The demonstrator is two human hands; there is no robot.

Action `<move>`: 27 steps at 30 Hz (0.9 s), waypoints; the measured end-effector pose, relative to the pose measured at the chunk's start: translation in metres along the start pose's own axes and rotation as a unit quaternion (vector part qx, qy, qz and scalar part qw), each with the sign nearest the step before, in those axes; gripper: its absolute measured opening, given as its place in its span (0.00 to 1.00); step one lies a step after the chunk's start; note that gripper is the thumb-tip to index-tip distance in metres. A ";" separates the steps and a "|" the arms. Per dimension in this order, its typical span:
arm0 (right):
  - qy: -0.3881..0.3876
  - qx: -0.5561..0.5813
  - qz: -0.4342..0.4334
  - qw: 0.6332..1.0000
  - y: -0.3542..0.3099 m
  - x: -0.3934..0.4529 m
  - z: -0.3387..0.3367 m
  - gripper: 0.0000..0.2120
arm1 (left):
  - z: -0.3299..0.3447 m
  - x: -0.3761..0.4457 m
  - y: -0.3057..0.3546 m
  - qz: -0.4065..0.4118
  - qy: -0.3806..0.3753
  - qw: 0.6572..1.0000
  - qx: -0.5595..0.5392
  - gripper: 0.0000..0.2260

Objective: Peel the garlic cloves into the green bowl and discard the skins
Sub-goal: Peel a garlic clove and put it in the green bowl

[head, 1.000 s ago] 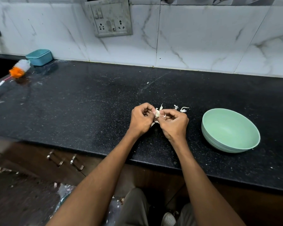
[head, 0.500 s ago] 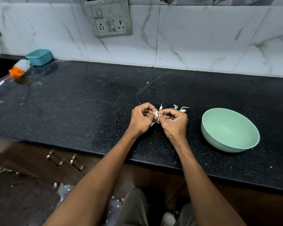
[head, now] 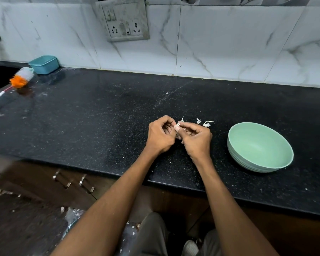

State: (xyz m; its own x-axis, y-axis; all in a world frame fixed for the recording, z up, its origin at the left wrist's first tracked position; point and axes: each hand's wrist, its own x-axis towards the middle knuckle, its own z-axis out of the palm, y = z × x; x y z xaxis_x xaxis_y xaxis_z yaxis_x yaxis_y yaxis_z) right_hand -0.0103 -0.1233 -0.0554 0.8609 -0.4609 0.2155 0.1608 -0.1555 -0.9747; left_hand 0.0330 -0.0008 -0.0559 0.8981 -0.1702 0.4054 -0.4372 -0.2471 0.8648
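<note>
Black speckled countertop (head: 100, 115): runs left to right across the view, backed on the far side by a white marble-veined tile wall (head: 229, 43) carrying a grey switch-and-socket plate (head: 125, 20).

Green bowl (head: 262, 143): pale green, round, upright on the counter near its front edge, to the right of both hands and apart from them. Nothing shows inside it.

Teal box (head: 43, 64): far left, against the wall.

Brush (head: 19, 79): white and orange bristle head just left of the teal box, its handle running toward the near left.

Left hand (head: 161, 135): above the counter at centre, fingers curled inward, their tips meeting the right hand at the clove.

Right hand (head: 196, 138): just beside the left, touching it, thumb and fingers pinching the clove.

Garlic clove (head: 178, 124): small, whitish, held between the fingertips of both hands above the counter, left of the bowl. Mostly hidden by the fingers, so its long axis and pointing direction cannot be told. A thin curl of pale skin shows at the right thumb.

Garlic skins (head: 207, 123): a few small white papery scraps with thin curled tails, lying on the counter just beyond the right hand, between the hands and the bowl.
</note>
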 end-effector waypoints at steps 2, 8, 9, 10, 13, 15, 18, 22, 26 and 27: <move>0.006 -0.013 -0.005 1.000 0.001 0.001 0.000 0.06 | 0.000 0.000 -0.001 0.001 -0.003 1.000 0.004 0.04; 0.006 -0.061 -0.019 0.998 0.006 0.004 0.000 0.04 | 0.000 0.002 -0.003 -0.037 -0.012 0.999 -0.035 0.04; 0.007 -0.059 -0.021 0.998 0.006 0.004 0.000 0.04 | 0.000 0.002 -0.003 -0.042 -0.014 0.998 -0.042 0.05; 0.008 -0.056 -0.025 0.998 0.007 0.004 0.000 0.04 | -0.001 0.003 -0.004 -0.048 -0.015 0.998 -0.048 0.05; 0.007 -0.046 -0.032 0.998 0.006 0.004 -0.001 0.05 | -0.001 0.004 -0.006 -0.060 -0.016 0.996 -0.059 0.04; 0.005 -0.034 -0.034 0.999 0.006 0.004 -0.001 0.06 | -0.002 0.005 -0.008 -0.068 -0.016 0.995 -0.066 0.03; 0.025 0.005 -0.023 0.999 0.005 0.005 -0.001 0.10 | -0.003 0.006 -0.009 -0.084 0.000 0.993 -0.080 0.06; 0.050 0.025 -0.015 0.998 0.004 0.005 -0.002 0.12 | -0.003 0.005 -0.009 -0.084 0.013 0.994 -0.065 0.06; 0.057 -0.026 -0.032 0.998 0.007 0.004 0.000 0.12 | 0.002 0.004 -0.007 -0.076 0.001 0.997 -0.034 0.07; 0.057 -0.037 -0.032 0.997 0.008 0.004 0.001 0.11 | 0.002 0.004 -0.007 -0.076 0.000 0.997 -0.028 0.07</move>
State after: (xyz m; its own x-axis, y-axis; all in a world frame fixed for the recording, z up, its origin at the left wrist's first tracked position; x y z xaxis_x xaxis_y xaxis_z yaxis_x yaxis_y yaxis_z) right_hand -0.0049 -0.1260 -0.0619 0.7885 -0.5441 0.2867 0.1744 -0.2492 -0.9526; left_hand 0.0392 -0.0015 -0.0610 0.9535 -0.1357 0.2690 -0.2934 -0.2163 0.9312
